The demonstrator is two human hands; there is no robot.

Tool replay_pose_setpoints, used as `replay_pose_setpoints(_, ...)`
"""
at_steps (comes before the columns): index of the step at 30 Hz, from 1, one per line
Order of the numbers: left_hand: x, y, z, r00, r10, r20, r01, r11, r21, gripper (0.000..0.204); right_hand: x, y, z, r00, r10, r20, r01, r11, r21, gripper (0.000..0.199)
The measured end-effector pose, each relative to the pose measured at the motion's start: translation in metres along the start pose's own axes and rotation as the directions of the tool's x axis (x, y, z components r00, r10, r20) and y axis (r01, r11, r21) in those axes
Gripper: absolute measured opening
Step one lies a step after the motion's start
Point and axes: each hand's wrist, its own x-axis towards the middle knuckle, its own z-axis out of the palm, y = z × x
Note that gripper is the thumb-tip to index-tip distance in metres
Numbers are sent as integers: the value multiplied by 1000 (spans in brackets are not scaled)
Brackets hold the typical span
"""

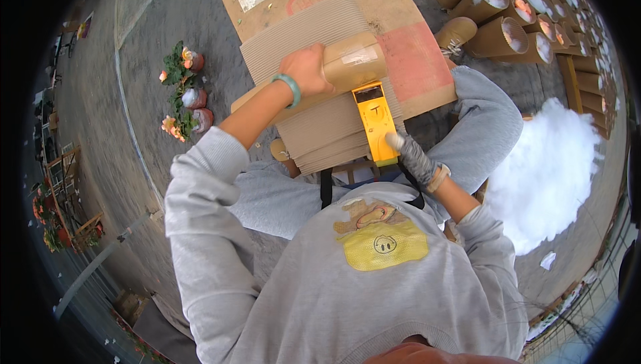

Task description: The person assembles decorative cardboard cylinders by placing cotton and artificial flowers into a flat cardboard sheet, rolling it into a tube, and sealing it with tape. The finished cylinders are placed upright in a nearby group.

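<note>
My left hand (308, 70), with a green bangle at its wrist, is wrapped over a rolled brown cardboard tube (344, 76). A pale shiny patch, like clear tape, lies on the tube near its right end. In my grey-gloved right hand (417, 158) is a yellow tape dispenser (376, 122), its dark upper end against the tube's lower side. Beneath the tube lies a stack of ribbed corrugated cardboard sheets (314, 138). These rest on a larger flat cardboard box (417, 64) between my legs. The tube hides the middle of the stack.
Rows of upright cardboard tubes (504, 36), some holding orange flowers and white filling, stand at the far right. A heap of fluffy white material (541, 177) lies to my right. Potted orange-flowered plants (193, 98) sit on the concrete floor (143, 50) at left.
</note>
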Motion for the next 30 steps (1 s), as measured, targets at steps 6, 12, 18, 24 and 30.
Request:
replay_pose_setpoints(6, -101, 43, -31, 740, 553, -382, -547, 826, 137, 61, 55, -109, 9, 995, -97, -32, 101, 978, 181, 62)
replay_pose_setpoints(12, -36, 44, 61, 969, 120, -214, -79, 978, 193, 54, 34, -175, 34, 979, -117, 165, 134, 986, -96, 59)
replay_pose_setpoints(18, 28, -10, 48, 996, 91, -5, -91, 995, -29, 71, -68, -93, 47, 985, 121, -122, -128, 990, -55, 55)
replay_pose_setpoints(24, 45, -13, 29, 973, 186, 136, -168, 977, -132, 104, 5, -80, 41, 975, 53, -217, -134, 916, -379, 46)
replay_pose_setpoints(30, 54, -37, 41, 962, 233, 143, -148, 884, -443, 98, -10, -64, -13, 859, -512, -10, 124, 227, -966, 57)
